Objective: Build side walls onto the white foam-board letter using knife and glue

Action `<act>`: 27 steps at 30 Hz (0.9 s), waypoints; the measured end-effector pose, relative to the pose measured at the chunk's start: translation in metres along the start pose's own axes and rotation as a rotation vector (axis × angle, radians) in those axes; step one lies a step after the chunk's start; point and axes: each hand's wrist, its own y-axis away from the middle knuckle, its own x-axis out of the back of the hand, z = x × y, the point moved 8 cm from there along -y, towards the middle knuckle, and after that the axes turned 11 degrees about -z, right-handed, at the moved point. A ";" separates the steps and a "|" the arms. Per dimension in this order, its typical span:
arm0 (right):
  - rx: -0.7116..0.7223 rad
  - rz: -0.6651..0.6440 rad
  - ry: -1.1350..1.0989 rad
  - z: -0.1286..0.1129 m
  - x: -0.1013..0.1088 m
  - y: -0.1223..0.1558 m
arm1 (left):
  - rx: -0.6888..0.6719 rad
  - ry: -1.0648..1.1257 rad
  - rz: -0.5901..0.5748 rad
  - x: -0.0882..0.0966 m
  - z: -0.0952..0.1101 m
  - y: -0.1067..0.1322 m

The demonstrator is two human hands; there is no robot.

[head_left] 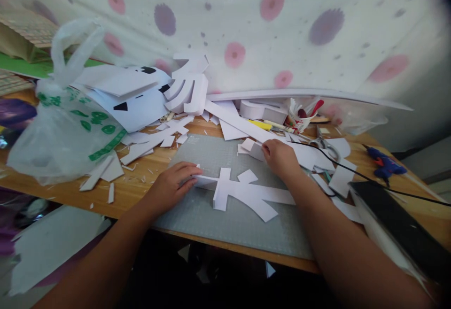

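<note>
A white foam-board cutout point(246, 191) with several arms lies on the grey cutting mat point(225, 234). Part of it has a narrow strip standing on edge. The thumb and fingers of my left hand point(172, 184) pinch around the strip's left end. Farther back and to the right, my right hand point(282, 158) is closed, its fingertips at the edge of a small white board piece point(256, 151). The palm side of this hand is hidden. A loose white scrap point(247, 176) rests against the cutout's upper edge.
A clear plastic bag point(66, 130) stands at the left. Behind the mat lie a curved white foam letter shape point(192, 93), a yellow cutter point(260, 124) and scissors point(326, 147). At right are a blue glue gun point(384, 163), a black cable point(369, 175) and a dark-topped box point(398, 224).
</note>
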 end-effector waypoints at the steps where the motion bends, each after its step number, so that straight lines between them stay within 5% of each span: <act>1: -0.008 0.013 -0.005 0.001 0.000 -0.003 | 0.001 0.002 -0.001 -0.001 0.000 -0.002; 6: -0.052 0.101 -0.078 0.012 0.016 -0.005 | -0.004 0.032 -0.022 -0.005 -0.002 -0.016; 11: 0.001 0.135 -0.294 0.014 0.038 0.020 | 0.033 0.022 0.004 -0.006 -0.009 -0.017; 15: 0.265 -0.014 -0.586 -0.026 0.036 0.044 | 0.095 -0.038 0.075 -0.003 -0.013 -0.010; 19: 0.604 -0.191 -0.559 -0.083 0.027 0.069 | 0.085 -0.051 0.101 0.000 -0.006 -0.003; 24: 0.724 -0.202 -0.475 -0.104 0.020 0.078 | 0.062 -0.110 0.384 0.024 0.018 0.017; 27: 0.738 -0.173 -0.465 -0.105 0.020 0.078 | -0.024 -0.128 0.434 0.024 0.040 0.023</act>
